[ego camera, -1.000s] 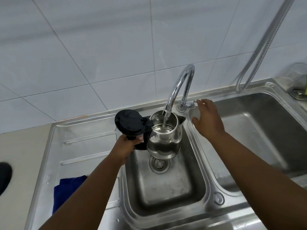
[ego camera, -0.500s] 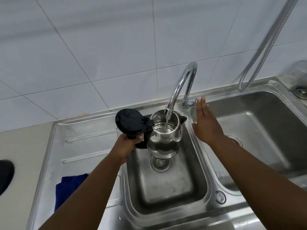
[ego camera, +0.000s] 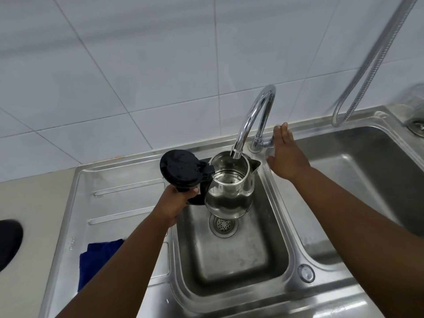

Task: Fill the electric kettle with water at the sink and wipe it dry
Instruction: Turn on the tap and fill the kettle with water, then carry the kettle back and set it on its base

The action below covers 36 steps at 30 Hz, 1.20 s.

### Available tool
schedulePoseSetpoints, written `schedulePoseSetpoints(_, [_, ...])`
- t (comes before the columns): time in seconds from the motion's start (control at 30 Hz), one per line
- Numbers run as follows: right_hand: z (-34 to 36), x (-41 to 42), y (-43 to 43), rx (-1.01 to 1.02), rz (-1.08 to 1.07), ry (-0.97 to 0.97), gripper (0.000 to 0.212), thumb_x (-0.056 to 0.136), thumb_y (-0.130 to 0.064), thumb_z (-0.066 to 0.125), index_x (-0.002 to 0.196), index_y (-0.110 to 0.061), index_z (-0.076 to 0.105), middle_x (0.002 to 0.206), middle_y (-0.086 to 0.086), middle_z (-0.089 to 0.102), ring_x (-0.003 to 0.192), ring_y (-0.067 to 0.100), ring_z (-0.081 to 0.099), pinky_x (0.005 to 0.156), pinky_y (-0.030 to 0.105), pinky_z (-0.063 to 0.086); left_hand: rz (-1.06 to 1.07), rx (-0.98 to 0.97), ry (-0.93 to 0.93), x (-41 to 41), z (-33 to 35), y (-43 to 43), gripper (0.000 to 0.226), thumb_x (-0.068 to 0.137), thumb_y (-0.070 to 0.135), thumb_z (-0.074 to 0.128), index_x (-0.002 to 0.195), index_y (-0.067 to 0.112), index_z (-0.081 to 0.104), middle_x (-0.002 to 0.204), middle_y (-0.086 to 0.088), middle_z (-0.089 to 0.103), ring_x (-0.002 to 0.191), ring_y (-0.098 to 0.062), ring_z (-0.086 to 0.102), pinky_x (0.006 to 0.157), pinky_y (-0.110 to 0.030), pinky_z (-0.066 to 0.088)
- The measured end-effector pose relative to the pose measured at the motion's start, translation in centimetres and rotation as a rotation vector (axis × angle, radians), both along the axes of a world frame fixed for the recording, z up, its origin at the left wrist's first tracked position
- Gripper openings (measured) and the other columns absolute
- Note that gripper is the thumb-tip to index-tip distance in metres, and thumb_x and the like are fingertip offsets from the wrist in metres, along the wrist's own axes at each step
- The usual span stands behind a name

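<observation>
Biggest thing here is the white tiled wall (ego camera: pixel 160 65) across the back. Below it is a stainless double sink unit (ego camera: pixel 128 175) with a ribbed drainboard on the left, set into a beige counter (ego camera: pixel 29 214). There's a wide basin (ego camera: pixel 367 168) on the right and a smaller basin (ego camera: pixel 229 260) in the middle. A flexible metal hose (ego camera: pixel 371 60) loops down the wall at the far right.

The electric kettle (ego camera: pixel 231 196), shiny steel, is held up in the air over the small basin, right above the drain strainer (ego camera: pixel 223 224). It's more or less upright, with its mouth directly under the gooseneck faucet (ego camera: pixel 257 111) spout, and the spout tip sits just inside the rim. There looks to be some water in it, but I honestly can't tell if the tap is running.

A blue cloth (ego camera: pixel 98 260) lies bunched on the near drainboard, partly hidden by the left forearm. The kettle's black lid (ego camera: pixel 180 169) is flipped open, hinged back to the left.

The left hand (ego camera: pixel 174 205) is wrapped tight around the kettle's black handle, carrying it. The right hand (ego camera: pixel 286 157) has its fingers straight and flat, fingertips against the little faucet lever (ego camera: pixel 276 127), not curled around anything.

A dark rounded object (ego camera: pixel 9 242) pokes in at the left edge; no idea what it is. A small round cap (ego camera: pixel 305 273) sits on the sink rim between the basins.
</observation>
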State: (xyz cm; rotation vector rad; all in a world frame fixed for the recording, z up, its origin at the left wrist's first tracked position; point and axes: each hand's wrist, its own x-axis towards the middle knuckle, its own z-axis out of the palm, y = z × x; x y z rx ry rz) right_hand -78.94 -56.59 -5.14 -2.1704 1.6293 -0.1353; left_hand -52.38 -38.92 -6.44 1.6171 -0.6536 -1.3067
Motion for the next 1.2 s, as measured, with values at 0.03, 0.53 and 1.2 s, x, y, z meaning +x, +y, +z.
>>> schedulePoseSetpoints(0.03, [0.1,0.0,0.1,0.014,-0.001,-0.008,0.091,0.096,-0.018,0.060,0.159,-0.009,-0.005,0.168,0.009,-0.016,0.156,0.029,-0.008,0.123,0.042,0.017,0.001,0.000,-0.001,0.0,0.0,0.0,0.020,0.088,-0.004,0.064,0.096,0.013,0.070,0.075,0.008,0.076,0.070,-0.001,0.071,0.058,-0.015,0.052])
schedulePoseSetpoints(0.53, [-0.6,-1.4,9.8,0.627,0.044,-0.826,0.051,0.089,0.010,0.064,0.125,-0.027,0.063,0.113,-0.009,0.075,0.117,0.005,0.066,0.092,0.019,0.052,-0.012,0.009,-0.030,0.1,0.1,1.7,0.021,0.089,-0.002,0.064,0.106,0.008,0.069,0.085,0.005,0.077,0.078,-0.007,0.072,0.065,-0.020,0.052])
schedulePoseSetpoints(1.2, [5.6,5.8,21.1,0.460,0.152,-0.802,0.044,0.088,0.006,0.070,0.128,-0.010,0.063,0.120,-0.006,0.069,0.120,0.007,0.063,0.108,0.025,0.046,0.093,-0.063,-0.068,7.1,4.5,15.1,0.028,0.088,0.018,0.071,0.115,0.014,0.063,0.107,0.000,0.069,0.101,-0.023,0.065,0.090,-0.042,0.051])
